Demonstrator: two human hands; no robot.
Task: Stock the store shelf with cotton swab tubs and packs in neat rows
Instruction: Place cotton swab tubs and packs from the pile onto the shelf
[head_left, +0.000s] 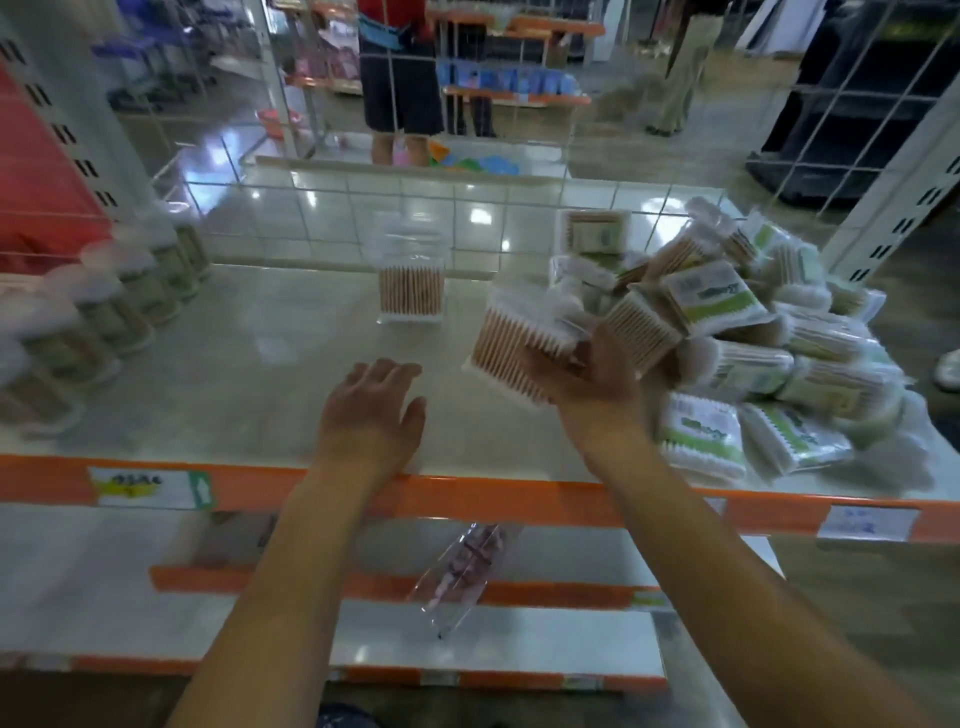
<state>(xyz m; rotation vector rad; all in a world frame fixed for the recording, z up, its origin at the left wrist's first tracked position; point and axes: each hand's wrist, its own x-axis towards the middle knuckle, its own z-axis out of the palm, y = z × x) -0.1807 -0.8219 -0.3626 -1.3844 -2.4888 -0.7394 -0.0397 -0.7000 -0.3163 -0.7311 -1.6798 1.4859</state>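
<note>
Cotton swab pack (524, 353), clear-wrapped with wooden sticks showing, sits tilted in the right hand (592, 374), whose fingers (576, 358) curl round its lower end, above the shelf (249, 358) at about 3 o'clock from centre. Just beyond it, toward 2 o'clock, lies a loose pile of swab packs (753, 332), heaped at all angles on the right end of the shelf; several carry white and green labels, but the print is too blurred to read. One clear swab tub (413, 280) stands upright alone at 12 o'clock, near the wire grid back panel (363, 208). At 9 o'clock a diagonal row of round tubs (119, 291) with white lids runs along the left side, each touching the next.

The left hand (371, 410) hovers palm down over the bare middle of the shelf, fingers relaxed and slightly spread, holding nothing.

Along the orange front rail (467, 499), a yellow and white price tag (150, 486) at 8 o'clock shows dark digits that cannot be made out, and a pale tag (867, 522) at 4 o'clock is likewise illegible. On the lower shelf, a clear bag (467, 566) lies tilted at 6 o'clock.
</note>
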